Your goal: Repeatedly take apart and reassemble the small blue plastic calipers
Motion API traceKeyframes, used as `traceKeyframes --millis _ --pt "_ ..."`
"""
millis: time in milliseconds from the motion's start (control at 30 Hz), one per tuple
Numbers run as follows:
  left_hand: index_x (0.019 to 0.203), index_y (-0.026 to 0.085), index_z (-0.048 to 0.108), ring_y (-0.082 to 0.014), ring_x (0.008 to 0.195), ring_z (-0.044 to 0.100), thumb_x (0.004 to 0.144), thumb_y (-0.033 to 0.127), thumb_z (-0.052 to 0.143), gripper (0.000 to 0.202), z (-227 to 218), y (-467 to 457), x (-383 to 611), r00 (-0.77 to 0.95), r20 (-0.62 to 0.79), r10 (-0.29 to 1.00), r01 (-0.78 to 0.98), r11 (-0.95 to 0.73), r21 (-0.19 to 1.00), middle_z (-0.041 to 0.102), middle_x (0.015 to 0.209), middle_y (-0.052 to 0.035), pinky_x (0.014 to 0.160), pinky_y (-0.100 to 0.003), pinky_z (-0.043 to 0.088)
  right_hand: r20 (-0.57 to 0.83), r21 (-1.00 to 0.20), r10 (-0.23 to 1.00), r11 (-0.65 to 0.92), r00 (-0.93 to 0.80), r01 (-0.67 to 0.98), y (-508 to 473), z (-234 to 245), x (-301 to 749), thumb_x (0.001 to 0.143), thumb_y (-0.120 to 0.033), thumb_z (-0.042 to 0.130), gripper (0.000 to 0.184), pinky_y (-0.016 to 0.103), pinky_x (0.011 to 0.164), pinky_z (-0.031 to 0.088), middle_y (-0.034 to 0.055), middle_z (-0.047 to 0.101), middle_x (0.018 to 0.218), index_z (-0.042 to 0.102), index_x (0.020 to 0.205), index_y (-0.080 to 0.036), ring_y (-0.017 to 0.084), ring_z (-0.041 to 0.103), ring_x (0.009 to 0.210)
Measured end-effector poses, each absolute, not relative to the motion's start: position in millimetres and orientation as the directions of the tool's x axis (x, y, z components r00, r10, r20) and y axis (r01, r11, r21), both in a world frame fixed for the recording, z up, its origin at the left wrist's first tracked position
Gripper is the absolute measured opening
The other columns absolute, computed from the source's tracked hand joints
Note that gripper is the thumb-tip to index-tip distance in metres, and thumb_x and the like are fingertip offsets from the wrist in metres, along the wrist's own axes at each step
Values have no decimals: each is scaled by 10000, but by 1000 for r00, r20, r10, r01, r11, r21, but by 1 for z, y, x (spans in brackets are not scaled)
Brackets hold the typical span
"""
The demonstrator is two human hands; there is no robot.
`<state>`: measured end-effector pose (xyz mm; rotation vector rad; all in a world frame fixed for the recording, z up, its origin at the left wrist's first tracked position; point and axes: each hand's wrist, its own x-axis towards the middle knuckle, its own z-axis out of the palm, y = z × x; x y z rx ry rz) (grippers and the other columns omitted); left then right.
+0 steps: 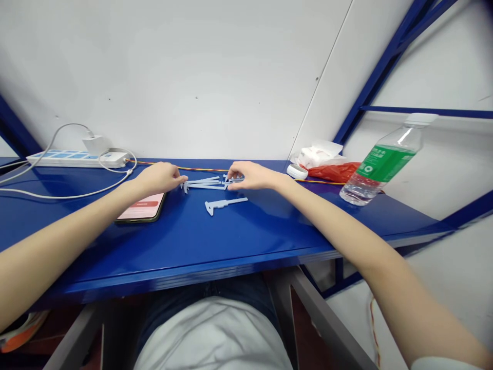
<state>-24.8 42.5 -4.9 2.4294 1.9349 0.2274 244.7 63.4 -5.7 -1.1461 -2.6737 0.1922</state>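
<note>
Several pale plastic vernier calipers [203, 183] lie in a loose, overlapping row on the blue table [185, 244]. At the left end of this row is my left hand [164, 177], its fingers pressed together at the caliper jaws. My right hand [250, 176] curls over more calipers [234, 180] at the right end, thumb and fingers around them; its palm hides part of these. One single caliper [225, 204] lies apart, nearer to me, with its jaws to the left. Neither hand touches that one.
A phone [144, 208] with a lit screen lies under my left forearm. Behind it are a white power strip [77, 158] and cables. On the right stand a water bottle [385, 162], a red plastic bag [333, 171], tissues [318, 154] and a small white case [297, 171].
</note>
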Motion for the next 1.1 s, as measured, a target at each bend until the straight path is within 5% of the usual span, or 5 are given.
traceKeyframes --millis 167,467,767,933,1100 --pt "761 192 635 -204 673 609 810 512 376 415 -6 29 -8 284 117 952 950 -295 99 698 776 -61 580 -272 381 -48 -319 597 751 -801 578 36 -3 221 779 -353 591 183 268 706 425 39 669 901 641 837 -187 161 585 804" --pt "767 211 640 -172 672 597 808 461 407 345 -4 7 10 333 51 941 927 -337 165 697 795 -23 554 -246 365 -107 -283 578 763 -809 582 17 2 212 753 -356 628 183 252 645 394 30 671 871 632 828 -188 152 574 775" --pt "576 206 447 -134 516 449 815 476 391 365 -2 -15 28 220 151 964 892 -261 368 513 565 8 507 -267 270 410 48 586 752 -699 658 20 0 206 730 -251 614 135 270 658 309 51 623 858 590 822 -154 155 494 753" --pt "629 197 536 -136 547 438 784 447 408 321 -2 -14 34 187 182 965 762 -260 593 487 565 18 552 -266 309 490 133 520 748 -700 650 21 -5 203 828 -269 560 139 296 719 305 76 604 893 596 872 -142 174 480 811" --pt "639 189 542 -140 566 447 792 435 404 321 -7 1 26 161 222 962 713 -269 647 486 567 15 557 -268 331 467 125 586 698 -663 705 23 -2 204 881 -300 508 168 306 734 299 84 610 921 615 887 -171 196 491 859"
